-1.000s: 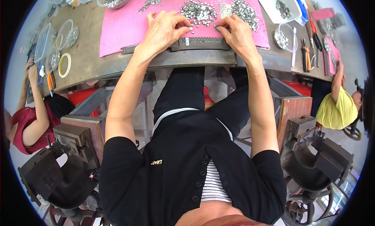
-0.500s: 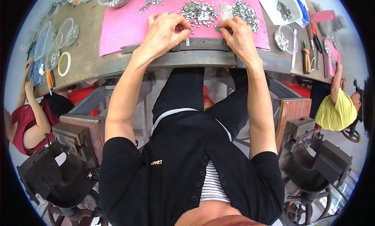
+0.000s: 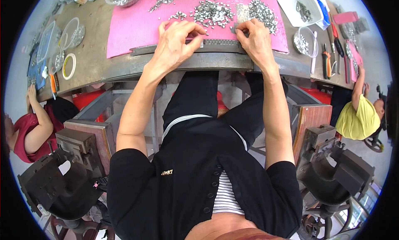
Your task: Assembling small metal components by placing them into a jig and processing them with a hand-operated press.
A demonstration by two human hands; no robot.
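My left hand (image 3: 178, 41) is over the near edge of a pink mat (image 3: 124, 32). Its thumb and index finger are curved and apart, and a small silvery metal piece (image 3: 207, 34) is at the index fingertip. My right hand (image 3: 257, 40) is closed in a pinch on a small dark grey piece (image 3: 234, 28), mostly covered by the fingertips. Between my hands runs a long dark metal bar (image 3: 222, 42) with a row of small notches, along the table's front edge. Beyond the fingers lies a heap of small silvery metal pieces (image 3: 213, 12).
A second metal heap (image 3: 264, 15) is at the right. A white tray (image 3: 286, 1), a round tub (image 3: 305, 40) and orange-handled pliers (image 3: 326, 59) stand farther right. At left are clear containers (image 3: 72, 34) and a tape roll (image 3: 69, 66). Co-workers sit on both sides.
My left thumb and index finger have spread a little, and the hand has shifted slightly right and nearer. My right hand keeps its pinch, barely moved. The left co-worker's hands have moved.
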